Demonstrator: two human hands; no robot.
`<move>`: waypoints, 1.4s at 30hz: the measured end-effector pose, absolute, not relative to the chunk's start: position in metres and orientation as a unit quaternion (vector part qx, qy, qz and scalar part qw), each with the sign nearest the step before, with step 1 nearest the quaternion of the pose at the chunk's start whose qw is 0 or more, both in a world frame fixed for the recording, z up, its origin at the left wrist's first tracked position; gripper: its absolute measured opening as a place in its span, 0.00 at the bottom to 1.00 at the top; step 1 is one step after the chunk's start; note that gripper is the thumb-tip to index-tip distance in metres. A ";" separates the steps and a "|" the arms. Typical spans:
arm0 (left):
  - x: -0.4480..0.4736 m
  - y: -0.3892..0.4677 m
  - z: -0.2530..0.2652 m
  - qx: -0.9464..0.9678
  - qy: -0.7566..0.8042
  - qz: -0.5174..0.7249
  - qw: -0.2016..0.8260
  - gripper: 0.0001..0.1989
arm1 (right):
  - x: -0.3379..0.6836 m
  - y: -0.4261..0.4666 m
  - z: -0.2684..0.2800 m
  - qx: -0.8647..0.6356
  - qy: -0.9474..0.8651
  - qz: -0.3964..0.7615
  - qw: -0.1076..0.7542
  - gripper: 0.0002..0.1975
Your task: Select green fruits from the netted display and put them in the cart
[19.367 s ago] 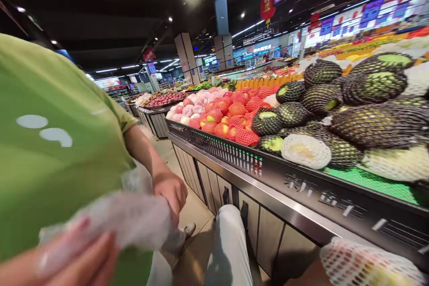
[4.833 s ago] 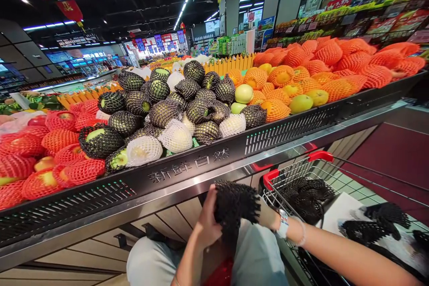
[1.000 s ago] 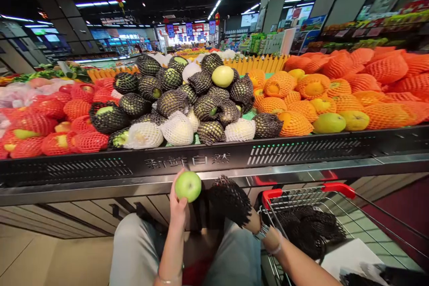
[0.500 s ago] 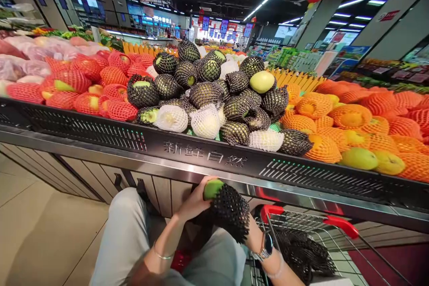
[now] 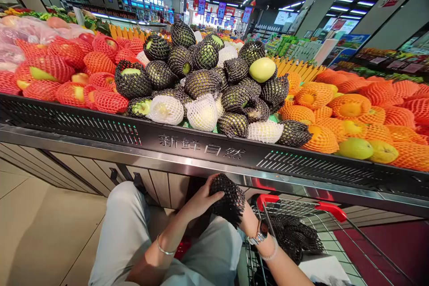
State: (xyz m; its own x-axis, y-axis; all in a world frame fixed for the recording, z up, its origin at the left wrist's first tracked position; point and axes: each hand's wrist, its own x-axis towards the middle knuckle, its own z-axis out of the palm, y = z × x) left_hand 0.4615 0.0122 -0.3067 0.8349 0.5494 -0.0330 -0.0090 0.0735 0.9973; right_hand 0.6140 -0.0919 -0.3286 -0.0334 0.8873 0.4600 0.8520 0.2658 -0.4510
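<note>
Both my hands hold one fruit wrapped in a black foam net [image 5: 228,196], low in front of the fruit stand. My left hand [image 5: 201,200] grips its left side, thumb on top. My right hand [image 5: 248,220] is mostly hidden behind the net, with a watch on the wrist. The green fruit inside is fully covered by the net. Straight above on the stand lies a pile of fruit in black nets [image 5: 201,82], with one bare green fruit [image 5: 262,69] on top.
The stand's black front rail [image 5: 201,146] runs across above my hands. Red-netted fruit [image 5: 67,76] lies left, orange-netted fruit [image 5: 351,111] right. A red-handled shopping cart [image 5: 298,208] holding loose black nets [image 5: 295,239] stands at my right. My knees [image 5: 134,228] are below.
One second ago my left hand held a bare green fruit beside the black net. The fruit went into the net, and now the net covers it completely.
</note>
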 end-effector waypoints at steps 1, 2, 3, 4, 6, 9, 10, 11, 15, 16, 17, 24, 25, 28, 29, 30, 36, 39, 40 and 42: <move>0.462 0.013 -0.306 0.651 0.213 0.202 0.700 0.32 | 0.616 -0.092 -0.330 -0.604 -0.723 0.022 0.334 0.21; 0.462 0.014 -0.305 0.649 0.218 0.207 0.699 0.31 | 0.618 -0.093 -0.332 -0.602 -0.727 0.022 0.330 0.22; 0.461 0.014 -0.305 0.647 0.225 0.211 0.697 0.30 | 0.620 -0.094 -0.334 -0.599 -0.731 0.014 0.327 0.23; 0.460 0.015 -0.304 0.647 0.231 0.213 0.694 0.29 | 0.622 -0.096 -0.335 -0.600 -0.732 0.000 0.323 0.24; 0.458 0.015 -0.302 0.659 0.242 0.212 0.680 0.27 | 0.626 -0.098 -0.335 -0.600 -0.736 -0.047 0.311 0.25; 0.458 0.014 -0.302 0.690 0.252 0.200 0.649 0.26 | 0.627 -0.098 -0.329 -0.595 -0.741 -0.098 0.295 0.26; 0.459 0.014 -0.302 0.693 0.255 0.202 0.643 0.26 | 0.626 -0.097 -0.326 -0.593 -0.742 -0.103 0.295 0.26; 0.461 0.014 -0.303 0.691 0.260 0.210 0.641 0.25 | 0.624 -0.096 -0.324 -0.593 -0.741 -0.106 0.296 0.26; 0.466 0.016 -0.308 0.666 0.271 0.308 0.622 0.15 | 0.620 -0.093 -0.318 -0.600 -0.734 -0.131 0.290 0.26; 0.467 0.017 -0.309 0.662 0.275 0.335 0.611 0.12 | 0.620 -0.093 -0.317 -0.602 -0.733 -0.133 0.288 0.26; 0.468 0.017 -0.310 0.658 0.280 0.354 0.603 0.11 | 0.620 -0.093 -0.318 -0.604 -0.732 -0.132 0.287 0.25; 0.456 0.021 -0.300 0.683 0.234 0.278 0.633 0.12 | 0.634 -0.103 -0.336 -0.617 -0.702 -0.080 0.346 0.24; 0.453 0.023 -0.298 0.701 0.215 0.251 0.632 0.11 | 0.637 -0.105 -0.340 -0.626 -0.686 -0.067 0.363 0.25; 0.447 0.031 -0.295 0.745 0.193 0.186 0.611 0.12 | 0.644 -0.110 -0.348 -0.646 -0.650 -0.034 0.399 0.29; 0.447 0.033 -0.297 0.749 0.203 0.182 0.604 0.12 | 0.645 -0.111 -0.351 -0.649 -0.648 -0.027 0.398 0.29; 0.447 0.035 -0.300 0.746 0.216 0.191 0.600 0.13 | 0.645 -0.111 -0.352 -0.652 -0.646 -0.018 0.396 0.29; 0.461 0.027 -0.322 0.612 0.191 0.236 0.730 0.20 | 0.638 -0.106 -0.356 -0.653 -0.658 0.012 0.375 0.22; 0.469 0.016 -0.329 0.532 0.194 0.193 0.801 0.31 | 0.639 -0.107 -0.348 -0.645 -0.676 0.011 0.356 0.20; 0.472 0.014 -0.331 0.503 0.209 0.199 0.815 0.32 | 0.639 -0.106 -0.344 -0.639 -0.688 0.005 0.344 0.20; 0.478 0.011 -0.334 0.447 0.232 0.221 0.835 0.32 | 0.639 -0.103 -0.334 -0.621 -0.719 -0.008 0.310 0.20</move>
State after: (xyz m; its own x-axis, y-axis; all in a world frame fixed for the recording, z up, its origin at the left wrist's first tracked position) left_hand 0.4776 0.0107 -0.3342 0.7941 0.5774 -0.1896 -0.1621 0.5019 0.8496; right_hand 0.6386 -0.1030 -0.3342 -0.0353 0.8889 0.4568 0.8991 0.2279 -0.3738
